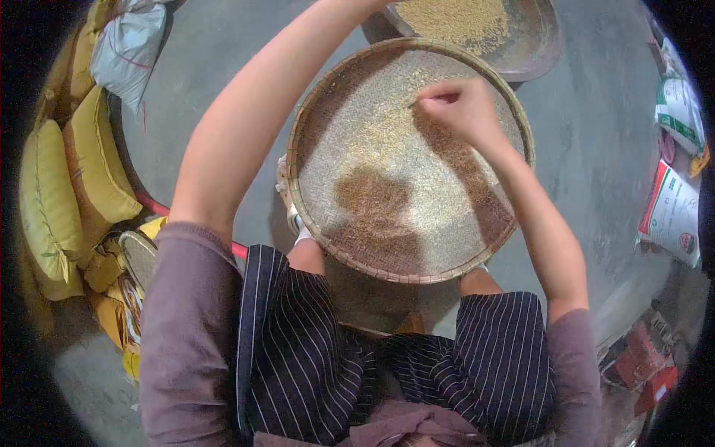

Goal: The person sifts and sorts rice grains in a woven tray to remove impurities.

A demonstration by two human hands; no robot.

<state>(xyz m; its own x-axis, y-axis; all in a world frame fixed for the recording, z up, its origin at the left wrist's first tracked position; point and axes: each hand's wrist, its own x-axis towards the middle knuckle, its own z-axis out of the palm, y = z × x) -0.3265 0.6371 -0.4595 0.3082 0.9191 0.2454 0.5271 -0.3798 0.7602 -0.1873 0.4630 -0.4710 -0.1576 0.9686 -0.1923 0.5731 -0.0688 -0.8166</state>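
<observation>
A round woven winnowing basket [412, 277] with a bound rim sits before my knees, pale grains [383, 134] scattered over its weave. Above its upper right part is my right hand [465, 112], fingers pinched together; whatever they hold is too small to make out. My left arm stretches up across the basket's left side. Only the edge of my left hand [371, 4] shows at the top of the view, its fingers cut off. Near it lies a wide shallow pan [538, 56] bearing a heap of grain [462, 21].
Full yellow sacks [51, 197] and a white plastic bag [128, 52] line the left side. A smaller round-rimmed basket [138, 257] leans near my left elbow. Printed white bags [672, 212] and a red box [657, 389] are at the right. Grey floor [588, 149] surrounds the basket.
</observation>
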